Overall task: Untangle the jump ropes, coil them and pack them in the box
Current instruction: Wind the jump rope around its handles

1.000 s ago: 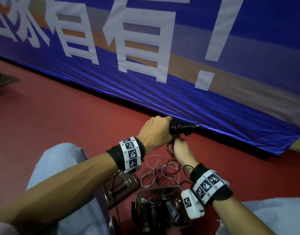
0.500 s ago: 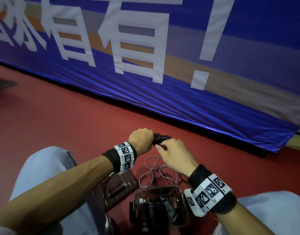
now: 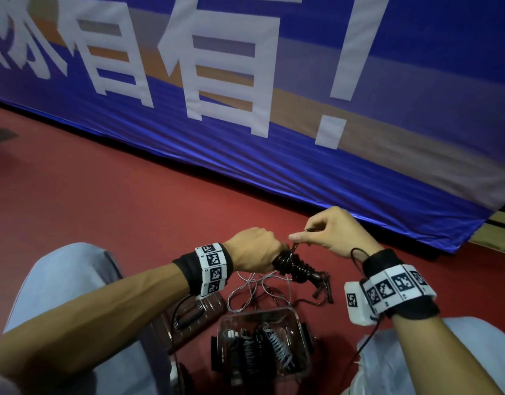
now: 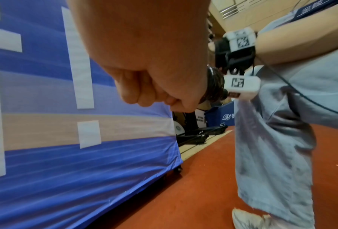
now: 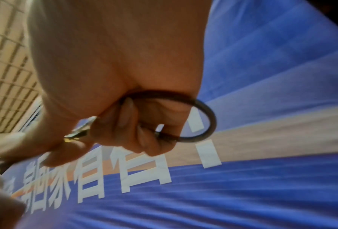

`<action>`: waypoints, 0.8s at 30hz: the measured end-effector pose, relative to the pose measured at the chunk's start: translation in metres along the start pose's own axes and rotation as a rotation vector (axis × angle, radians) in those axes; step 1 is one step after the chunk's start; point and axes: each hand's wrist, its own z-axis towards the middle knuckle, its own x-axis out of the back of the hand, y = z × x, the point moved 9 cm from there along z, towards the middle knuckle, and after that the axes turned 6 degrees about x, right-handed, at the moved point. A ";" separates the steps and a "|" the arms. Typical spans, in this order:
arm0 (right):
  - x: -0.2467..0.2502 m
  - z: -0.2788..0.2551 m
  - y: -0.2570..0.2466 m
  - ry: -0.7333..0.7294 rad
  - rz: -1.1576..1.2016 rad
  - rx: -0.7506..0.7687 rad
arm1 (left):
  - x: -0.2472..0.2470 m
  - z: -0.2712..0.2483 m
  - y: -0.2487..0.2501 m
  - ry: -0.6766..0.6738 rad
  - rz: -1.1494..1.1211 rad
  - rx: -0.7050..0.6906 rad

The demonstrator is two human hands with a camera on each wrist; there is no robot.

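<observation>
**Black rope held in both hands above the box**

We find the left hand (image 3: 254, 250) clenched round the coiled black jump rope (image 3: 295, 267). The right hand (image 3: 335, 233) pinches its free loop. The clear box (image 3: 299, 317) sits below, coiled ropes inside.

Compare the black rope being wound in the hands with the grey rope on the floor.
The black rope is wound into a tight coil; the grey rope sprawls in loose loops. The black rope is gripped by the left hand, its free end pinched by the right hand; the grey rope lies untouched on the red floor. Neither is in the box yet.
</observation>
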 end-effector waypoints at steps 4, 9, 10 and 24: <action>-0.005 0.003 -0.005 -0.045 0.257 0.095 | 0.040 -0.014 0.013 0.174 -0.046 -0.088; -0.016 0.009 -0.022 0.091 0.670 0.038 | 0.095 -0.036 -0.002 0.465 -0.372 0.047; -0.022 0.011 -0.016 0.169 0.729 -0.026 | 0.100 -0.037 -0.008 0.485 -0.439 0.101; -0.095 0.006 -0.026 0.530 0.902 -0.163 | 0.102 -0.034 -0.049 0.486 -0.499 0.393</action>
